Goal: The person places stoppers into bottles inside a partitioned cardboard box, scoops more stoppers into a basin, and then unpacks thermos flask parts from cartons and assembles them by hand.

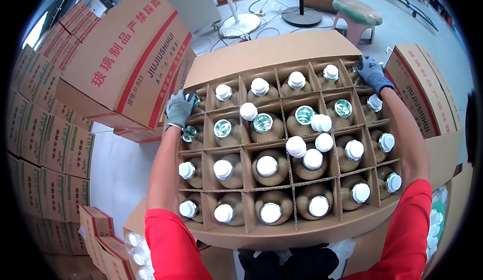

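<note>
Cardboard carton [302,233]: bottles [275,181] neck-up, long axes vertical; left hand [179,110], right hand [373,73] at far corners, grips unclear.

Clear bottles [273,180] stand upright in a divided carton [274,54] — most white-capped, several uncapped.

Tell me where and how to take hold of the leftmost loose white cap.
Pinch its round side wall with the left hand, probably best from above and slightly left: the leftmost loose white cap is round, its top is uncovered, and an open bottle crowds its lower right.
</note>
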Tool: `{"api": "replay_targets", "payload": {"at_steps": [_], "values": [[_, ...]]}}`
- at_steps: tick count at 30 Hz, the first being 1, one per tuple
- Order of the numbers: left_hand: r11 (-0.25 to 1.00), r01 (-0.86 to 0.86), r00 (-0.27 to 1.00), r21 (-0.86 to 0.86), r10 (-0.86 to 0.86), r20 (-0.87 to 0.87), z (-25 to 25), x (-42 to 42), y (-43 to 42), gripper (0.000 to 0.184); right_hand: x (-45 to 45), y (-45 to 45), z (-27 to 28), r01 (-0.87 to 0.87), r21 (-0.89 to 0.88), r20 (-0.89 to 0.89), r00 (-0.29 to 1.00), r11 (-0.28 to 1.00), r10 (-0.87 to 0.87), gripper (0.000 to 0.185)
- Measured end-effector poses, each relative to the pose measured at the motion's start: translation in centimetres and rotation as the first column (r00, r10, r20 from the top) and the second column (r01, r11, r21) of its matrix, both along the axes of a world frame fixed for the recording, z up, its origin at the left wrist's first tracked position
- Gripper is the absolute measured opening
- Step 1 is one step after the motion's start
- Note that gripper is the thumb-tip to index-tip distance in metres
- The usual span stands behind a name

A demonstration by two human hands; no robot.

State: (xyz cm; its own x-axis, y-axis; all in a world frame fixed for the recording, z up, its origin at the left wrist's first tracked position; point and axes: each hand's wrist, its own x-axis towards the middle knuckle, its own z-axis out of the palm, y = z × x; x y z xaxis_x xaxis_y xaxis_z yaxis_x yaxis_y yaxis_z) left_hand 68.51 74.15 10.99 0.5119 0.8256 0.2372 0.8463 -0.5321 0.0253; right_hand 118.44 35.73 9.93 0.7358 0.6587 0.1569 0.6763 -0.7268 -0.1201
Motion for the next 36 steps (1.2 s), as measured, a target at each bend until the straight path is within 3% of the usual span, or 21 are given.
{"api": "replay_targets", "payload": {"at_steps": [2, 6, 7, 10, 11, 14, 15, 16, 18, 20, 22, 23, 26, 28, 29, 30, 32, 33, 34, 35, 36], "values": [[0.987, 0.061, 0.981, 0.15, -0.031, -0.192, -0.2, 1.8, -1.0, 0.055, -3.1, 1.2, 1.8, 0.009, -0.097, 0.013, 1.0, 0.995, -0.008, 0.06], [0.982, 0.174, 0.983, -0.066, -0.178, -0.05, -1.2, 1.3, 0.3, 0.062, -1.2, 3.1, -0.4, -0.006, -0.171, 0.059, 0.998, 0.985, 0.017, 0.064], [0.979, 0.179, 0.982, -0.1, -0.183, -0.035, -1.0, 1.3, 0.3, 0.061, -1.4, 3.5, -1.4, 0.011, -0.07, 0.098, 0.995, 0.997, -0.004, 0.066], [0.994, 0.044, 0.969, -0.098, -0.066, -0.237, -0.5, 2.6, -0.5, 0.06, -1.5, 2.9, -3.3, 0.052, 0.123, 0.114, 0.991, 0.991, -0.066, 0.068], [0.996, 0.009, 0.95, -0.094, -0.038, -0.311, -0.4, 3.3, -0.7, 0.06, -1.3, 2.7, -3.9, 0.079, 0.11, 0.127, 0.988, 0.991, -0.093, 0.072], [0.991, -0.042, 0.969, -0.125, 0.011, -0.245, -0.5, 3.6, -1.0, 0.063, -1.5, 2.3, -2.9, 0.152, -0.025, 0.008, 0.988, 0.988, -0.152, 0.07], [0.99, -0.009, 0.976, -0.142, -0.022, -0.215, -0.4, 3.0, -1.0, 0.063, -3.4, 1.7, -1.2, 0.09, -0.013, 0.051, 0.995, 0.996, -0.089, 0.066], [0.996, 0.093, 0.982, 0.003, -0.091, -0.164, -1.2, 2.6, -1.1, 0.061, -6.6, 0.9, 1.4, 0.023, -0.002, 0.096, 0.995, 1.0, -0.023, 0.063], [0.917, 0.257, 0.966, 0.305, -0.243, -0.086, -3.7, 1.6, -1.5, 0.06, -11.6, -1.1, 3.0, -0.312, 0.219, 0.084, 0.95, 0.924, 0.301, 0.056], [0.87, 0.48, 0.841, 0.108, -0.492, 0.227, 2.4, 3.2, -9.9, 0.059, -17.0, -2.7, 4.6, -0.545, 0.339, -0.108, 0.787, 0.767, 0.607, 0.051], [0.676, 0.737, 0.668, -0.022, -0.723, 0.177, 4.1, 4.3, -14.4, 0.067, -19.3, -3.0, 4.0, -0.684, 0.134, -0.239, 0.68, 0.717, 0.693, 0.048], [0.677, 0.735, 0.678, -0.044, -0.733, 0.056, 3.4, 4.7, -15.8, 0.066, -19.8, -2.9, 4.2, -0.715, 0.069, -0.115, 0.687, 0.695, 0.718, 0.042], [0.69, 0.721, 0.669, -0.064, -0.717, -0.193, 3.2, 6.3, -16.7, 0.055, -19.1, -1.8, 3.3, -0.575, 0.359, -0.157, 0.739, 0.735, 0.655, 0.035], [0.677, 0.735, 0.633, -0.033, -0.702, -0.327, 1.1, 7.5, -15.7, 0.051, -20.5, -1.0, 6.1, -0.602, 0.338, -0.069, 0.751, 0.723, 0.657, 0.026], [0.649, 0.755, 0.636, 0.09, -0.693, -0.338, 0.0, 7.7, -15.4, 0.049, -20.5, -0.4, 5.6, -0.641, 0.309, -0.045, 0.728, 0.703, 0.684, 0.024], [0.675, 0.735, 0.668, 0.064, -0.706, -0.234, 0.7, 7.6, -15.9, 0.047, -20.5, 0.3, 4.6, -0.677, 0.28, -0.023, 0.704, 0.68, 0.71, 0.021], [0.722, 0.692, 0.721, 0.004, -0.692, -0.023, 3.6, 7.0, -17.6, 0.044, -21.2, 1.7, 2.8, -0.684, -0.021, 0.024, 0.729, 0.73, 0.684, 0.014], [0.739, 0.671, 0.725, -0.067, -0.634, 0.27, 4.3, 6.5, -17.9, 0.047, -21.9, 1.9, 2.2, -0.665, -0.18, 0.139, 0.713, 0.725, 0.688, 0.014], [0.68, 0.722, 0.666, -0.131, -0.631, 0.399, 4.2, 6.2, -17.8, 0.05, -22.9, 2.1, 2.2, -0.616, -0.331, 0.246, 0.674, 0.714, 0.696, 0.013], [0.612, 0.77, 0.602, -0.18, -0.603, 0.524, 4.0, 6.0, -17.7, 0.052, -24.0, 2.7, 2.1, -0.494, -0.474, 0.228, 0.73, 0.729, 0.644, 0.014], [0.537, 0.815, 0.534, -0.217, -0.551, 0.641, 3.9, 5.7, -17.8, 0.055, -23.8, 2.8, 2.3, -0.537, -0.394, 0.144, 0.766, 0.746, 0.627, 0.015]]}}
